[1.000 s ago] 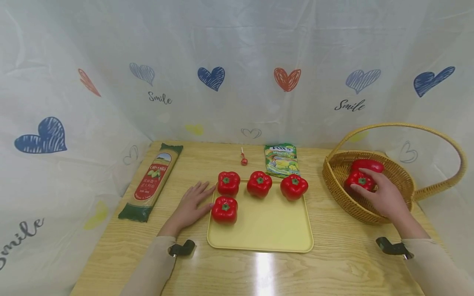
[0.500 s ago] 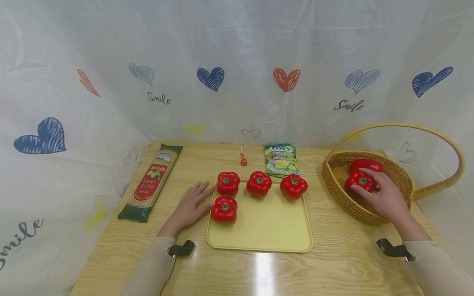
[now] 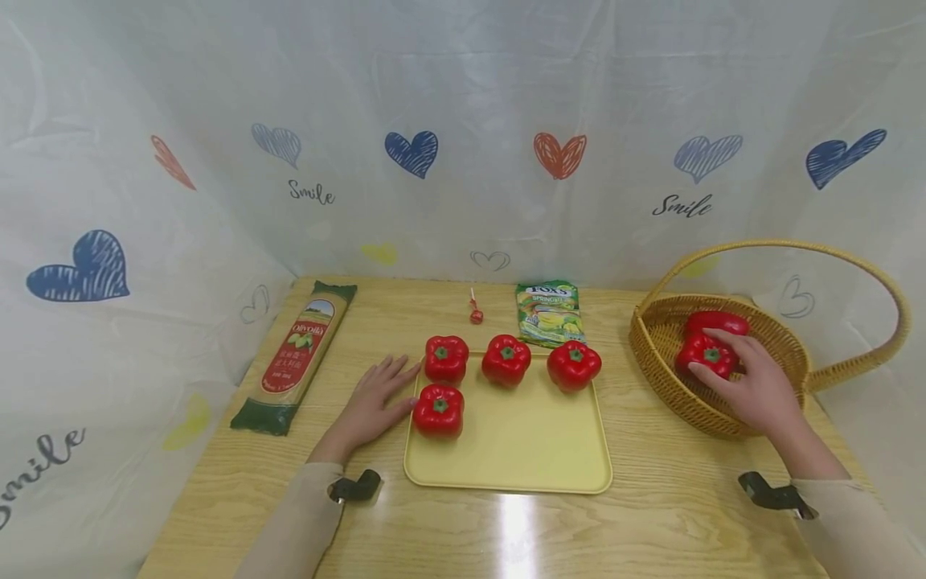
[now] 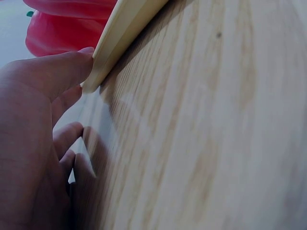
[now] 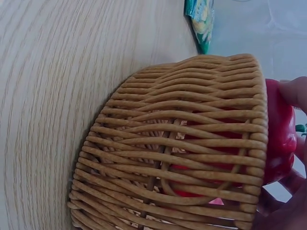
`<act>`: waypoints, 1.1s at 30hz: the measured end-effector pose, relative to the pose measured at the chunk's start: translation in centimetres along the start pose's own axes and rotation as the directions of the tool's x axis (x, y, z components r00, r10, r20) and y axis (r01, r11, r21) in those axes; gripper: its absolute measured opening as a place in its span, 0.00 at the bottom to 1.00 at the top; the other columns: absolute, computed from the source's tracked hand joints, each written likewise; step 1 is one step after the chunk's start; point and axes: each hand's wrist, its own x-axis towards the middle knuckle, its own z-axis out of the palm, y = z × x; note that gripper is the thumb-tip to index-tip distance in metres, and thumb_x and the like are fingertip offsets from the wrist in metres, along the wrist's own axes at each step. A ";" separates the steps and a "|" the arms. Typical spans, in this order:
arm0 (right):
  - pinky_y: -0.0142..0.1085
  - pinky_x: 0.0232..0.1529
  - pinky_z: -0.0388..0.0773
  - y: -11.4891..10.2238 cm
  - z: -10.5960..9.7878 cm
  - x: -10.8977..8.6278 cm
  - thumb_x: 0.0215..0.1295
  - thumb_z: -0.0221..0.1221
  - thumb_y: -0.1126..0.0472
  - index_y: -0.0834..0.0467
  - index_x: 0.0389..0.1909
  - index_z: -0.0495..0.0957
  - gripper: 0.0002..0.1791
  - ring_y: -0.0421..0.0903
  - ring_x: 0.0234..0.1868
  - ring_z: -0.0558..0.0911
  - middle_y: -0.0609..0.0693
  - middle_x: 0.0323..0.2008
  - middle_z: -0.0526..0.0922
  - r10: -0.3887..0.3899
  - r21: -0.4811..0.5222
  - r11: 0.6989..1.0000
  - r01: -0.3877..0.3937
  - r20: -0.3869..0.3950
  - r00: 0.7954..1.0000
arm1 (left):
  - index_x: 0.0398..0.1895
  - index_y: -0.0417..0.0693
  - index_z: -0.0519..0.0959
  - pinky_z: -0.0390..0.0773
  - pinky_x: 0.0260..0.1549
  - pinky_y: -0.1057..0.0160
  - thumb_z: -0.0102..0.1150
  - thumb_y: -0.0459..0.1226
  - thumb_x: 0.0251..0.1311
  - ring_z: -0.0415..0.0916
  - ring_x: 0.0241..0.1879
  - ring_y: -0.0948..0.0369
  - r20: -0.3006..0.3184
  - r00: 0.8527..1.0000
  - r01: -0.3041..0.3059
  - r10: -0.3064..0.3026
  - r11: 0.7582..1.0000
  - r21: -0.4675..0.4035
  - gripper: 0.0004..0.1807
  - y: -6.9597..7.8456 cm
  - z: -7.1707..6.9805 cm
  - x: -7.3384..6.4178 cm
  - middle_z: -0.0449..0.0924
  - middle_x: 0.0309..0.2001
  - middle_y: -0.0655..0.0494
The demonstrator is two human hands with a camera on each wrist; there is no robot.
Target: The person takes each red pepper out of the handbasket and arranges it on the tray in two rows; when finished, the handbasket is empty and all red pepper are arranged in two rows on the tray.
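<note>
My right hand reaches into the wicker basket and grips a red bell pepper, thumb on one side and fingers on the other. In the right wrist view this pepper shows above the basket's rim. Behind it in the basket lies another smooth red item, partly hidden. My left hand rests beside the yellow tray, fingers spread, thumb at its left edge. Several red bell peppers are on the tray: three along the back, including this one, and one in front at left.
A pasta packet lies at the left of the wooden table. Behind the tray are a lollipop and a green candy bag. The basket's tall handle arches over its right side. A printed curtain hangs behind.
My right hand has shifted slightly to the right with the bell pepper in the basket. The left hand and the tray stay where they were.
</note>
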 end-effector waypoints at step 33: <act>0.76 0.43 0.68 -2.8 -1.4 -1.2 0.66 0.67 0.55 0.57 0.71 0.69 0.35 0.71 0.56 0.68 0.69 0.58 0.70 -0.057 0.025 0.998 0.058 -0.053 0.997 | 0.76 0.57 0.68 0.41 0.76 0.39 0.57 0.53 0.71 0.44 0.79 0.42 -0.004 1.000 0.001 -0.001 1.000 -0.001 0.32 0.1 -0.1 0.0 0.57 0.78 0.45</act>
